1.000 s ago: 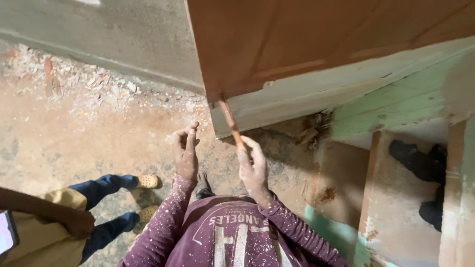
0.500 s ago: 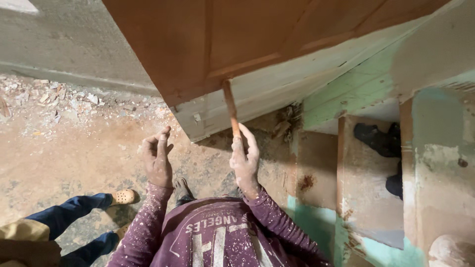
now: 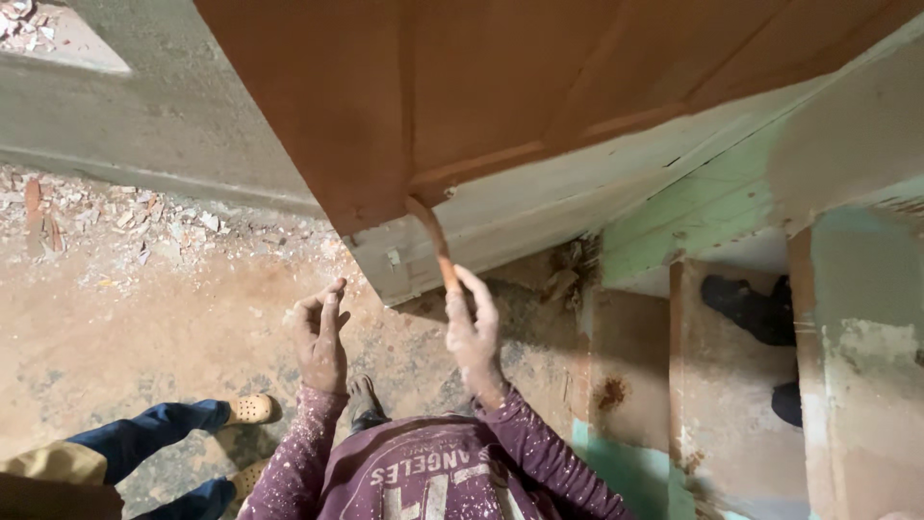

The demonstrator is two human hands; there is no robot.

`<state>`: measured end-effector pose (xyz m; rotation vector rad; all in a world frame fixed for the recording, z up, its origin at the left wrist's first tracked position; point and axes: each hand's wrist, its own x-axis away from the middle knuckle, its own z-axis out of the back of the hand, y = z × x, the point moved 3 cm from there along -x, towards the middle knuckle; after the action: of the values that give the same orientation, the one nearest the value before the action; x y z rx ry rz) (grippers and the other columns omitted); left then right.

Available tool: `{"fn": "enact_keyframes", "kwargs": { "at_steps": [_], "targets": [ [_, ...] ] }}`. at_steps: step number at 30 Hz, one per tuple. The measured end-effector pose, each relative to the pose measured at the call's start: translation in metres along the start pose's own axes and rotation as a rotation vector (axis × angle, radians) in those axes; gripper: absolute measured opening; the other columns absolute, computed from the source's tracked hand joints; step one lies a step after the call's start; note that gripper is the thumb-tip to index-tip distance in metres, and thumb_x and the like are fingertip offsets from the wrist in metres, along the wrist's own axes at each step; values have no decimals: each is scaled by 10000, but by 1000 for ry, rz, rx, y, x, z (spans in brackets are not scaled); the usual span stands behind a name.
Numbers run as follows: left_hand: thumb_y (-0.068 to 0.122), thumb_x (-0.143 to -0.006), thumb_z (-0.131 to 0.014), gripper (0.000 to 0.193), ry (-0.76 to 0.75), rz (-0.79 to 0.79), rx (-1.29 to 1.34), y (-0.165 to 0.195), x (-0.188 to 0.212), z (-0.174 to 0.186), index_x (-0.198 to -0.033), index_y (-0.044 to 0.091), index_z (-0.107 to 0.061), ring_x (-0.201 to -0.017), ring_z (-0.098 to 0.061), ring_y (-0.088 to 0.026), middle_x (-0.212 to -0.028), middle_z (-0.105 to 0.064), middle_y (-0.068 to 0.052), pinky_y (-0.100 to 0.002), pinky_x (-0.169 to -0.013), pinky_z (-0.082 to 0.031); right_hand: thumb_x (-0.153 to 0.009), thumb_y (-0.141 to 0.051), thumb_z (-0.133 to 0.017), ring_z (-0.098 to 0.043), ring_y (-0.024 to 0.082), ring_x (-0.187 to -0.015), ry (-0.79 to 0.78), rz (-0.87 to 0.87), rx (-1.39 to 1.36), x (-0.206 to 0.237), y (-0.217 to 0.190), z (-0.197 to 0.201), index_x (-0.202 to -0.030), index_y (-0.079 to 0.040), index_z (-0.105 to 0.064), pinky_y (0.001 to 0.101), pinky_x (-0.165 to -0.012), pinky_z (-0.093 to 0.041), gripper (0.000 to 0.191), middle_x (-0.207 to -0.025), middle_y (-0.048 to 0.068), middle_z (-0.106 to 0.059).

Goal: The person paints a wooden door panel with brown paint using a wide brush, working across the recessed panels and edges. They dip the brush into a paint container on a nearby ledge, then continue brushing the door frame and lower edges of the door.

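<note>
Dust-whitened right hand [image 3: 474, 332] closed around the lower end of a thin curved metal bar [image 3: 435, 246], whose upper tip is lodged at the bottom corner of the orange-brown wooden door [image 3: 500, 87], where that panel meets the pale grey-green frame [image 3: 539, 217]. Left hand [image 3: 320, 337] raised beside it, empty, fingers loosely curled and apart from both bar and door. Sleeves and shirt [image 3: 443, 477] are maroon and speckled with white dust.

Step in hand, as judged: prying at the door's lower corner, the bar serving as a lever. The next move appears to call for a firm pull on the bar, with the free hand ready to steady the panel.

Below lies a bare dusty floor [image 3: 144, 318] with rubble [image 3: 106, 217] along the wall. Another person's legs in blue trousers and pale perforated shoes [image 3: 248, 409] show at lower left; dark shoes [image 3: 751, 308] rest on the step at right.
</note>
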<state>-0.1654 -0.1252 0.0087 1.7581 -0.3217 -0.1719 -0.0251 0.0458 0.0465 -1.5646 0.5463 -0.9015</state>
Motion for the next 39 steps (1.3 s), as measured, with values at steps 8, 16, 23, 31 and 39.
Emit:
{"fn": "enact_keyframes", "kwargs": {
  "at_steps": [8,16,23,31,39],
  "targets": [
    [249,-1071,-512,245,6,4,-25,7,9,-6,-1204,51,-565,-1287,-601,-209,-1373,-647,-119,-383,-1007,-520,-1030,-123,-560,-418,10,-519,16,108,-234,-12,-14,17,-1408,-87,-566,182,-406,-344,380,-814,-49,-549],
    [243,-1070,-531,235,42,18,0,-2,14,-8,-1208,58,-577,-1261,-615,-204,-1361,-654,-122,-364,-991,-523,-1034,-159,-575,-419,6,-495,-184,78,-121,-2,-13,4,-1429,-81,-555,172,-394,-348,402,-780,-50,-537],
    [244,-1069,-543,241,24,16,2,-3,13,-11,-1217,59,-585,-1258,-615,-198,-1350,-656,-110,-361,-984,-520,-1029,-184,-575,-408,5,-488,-5,31,-231,-20,-18,32,-1428,-116,-551,172,-359,-337,405,-763,-54,-530],
    [258,-1065,-537,261,15,40,-27,0,12,-16,-1215,53,-599,-1243,-623,-205,-1331,-668,-118,-377,-987,-525,-1030,-194,-556,-435,28,-471,-44,125,-7,-10,-8,4,-1397,-107,-557,191,-338,-363,377,-801,-37,-588],
    [245,-1067,-530,244,-1,42,-38,4,6,-10,-1188,46,-605,-1244,-631,-198,-1330,-676,-115,-366,-988,-528,-993,-183,-567,-416,22,-454,13,-46,-101,-17,-9,28,-1395,-110,-570,203,-331,-343,409,-762,-45,-562]
  ]
}}
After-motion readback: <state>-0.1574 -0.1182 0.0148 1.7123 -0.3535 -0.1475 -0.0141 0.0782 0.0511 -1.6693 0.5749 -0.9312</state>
